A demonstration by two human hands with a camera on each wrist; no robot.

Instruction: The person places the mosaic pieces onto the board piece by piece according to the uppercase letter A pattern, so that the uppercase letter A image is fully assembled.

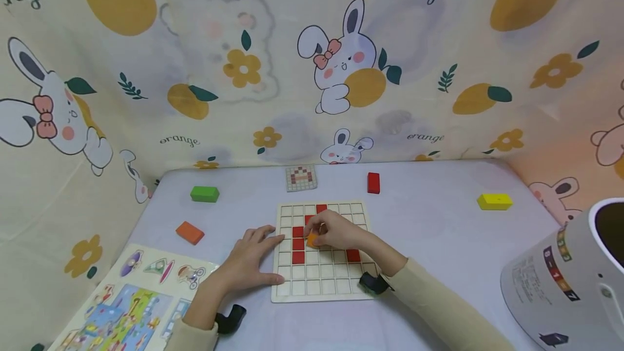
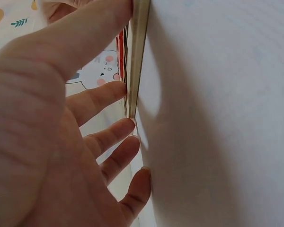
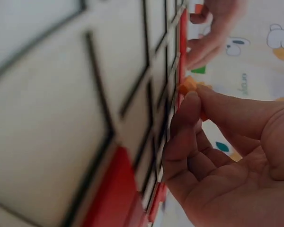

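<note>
A square grid board (image 1: pixel 312 287) lies on the table, with several red tiles (image 1: pixel 298 257) set in its cells. My right hand (image 1: pixel 336 230) reaches over the middle of the board and pinches a small orange tile (image 1: pixel 312 239) between thumb and fingertips. In the right wrist view, the orange tile (image 3: pixel 188 85) shows at the fingertips, close over the board's surface. My left hand (image 1: pixel 251 258) spreads along the board's left edge, thumb and fingertips at the rim. From the left wrist view, the fingers (image 2: pixel 97 101) are extended against the board's edge (image 2: pixel 138 56).
A patterned card (image 1: pixel 300 178) lies behind the board. Around it are a green block (image 1: pixel 205 194), an orange block (image 1: pixel 190 233), a red block (image 1: pixel 373 183) and a yellow block (image 1: pixel 494 202). A picture sheet (image 1: pixel 131 256) lies front left; a white cylindrical container (image 1: pixel 541 286) stands front right.
</note>
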